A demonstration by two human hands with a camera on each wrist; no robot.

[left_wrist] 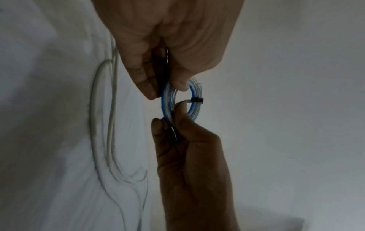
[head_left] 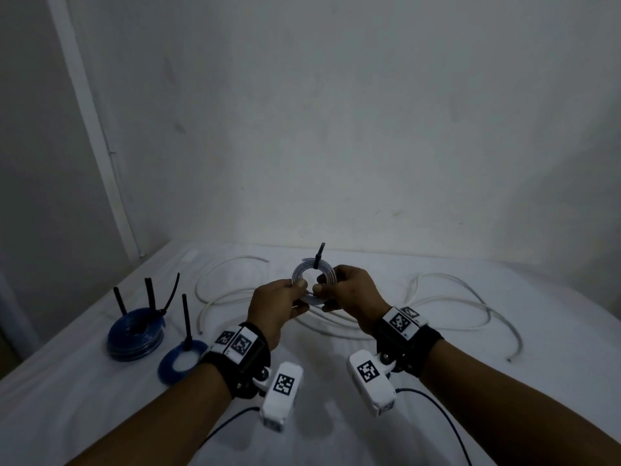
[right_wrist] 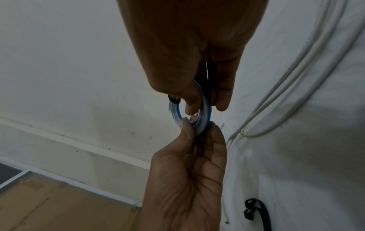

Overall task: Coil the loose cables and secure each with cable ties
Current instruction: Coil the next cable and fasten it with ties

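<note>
A small coil of clear and blue cable (head_left: pixel 298 271) is held upright above the white table, between both hands. A black cable tie (head_left: pixel 318 257) wraps its top, with the tail sticking up. My left hand (head_left: pixel 299 285) pinches the coil's left side between thumb and fingers. My right hand (head_left: pixel 320 291) pinches the right side. In the left wrist view the left hand (left_wrist: pixel 166 90) and right hand (left_wrist: pixel 168 115) grip the coil (left_wrist: pixel 192 93) from opposite sides, with the tie head (left_wrist: pixel 197 100) on its rim. The right wrist view shows the same coil (right_wrist: pixel 204 107), with the tie (right_wrist: pixel 173 99) partly behind the thumb.
A long loose white cable (head_left: pixel 437 299) sprawls over the white cloth table (head_left: pixel 336 432) behind and right of my hands. Two tied blue coils (head_left: pixel 136 334) (head_left: pixel 183 362) lie at the left with black tie tails up. Spare black ties (right_wrist: pixel 254 209) lie on the cloth. A wall stands close behind.
</note>
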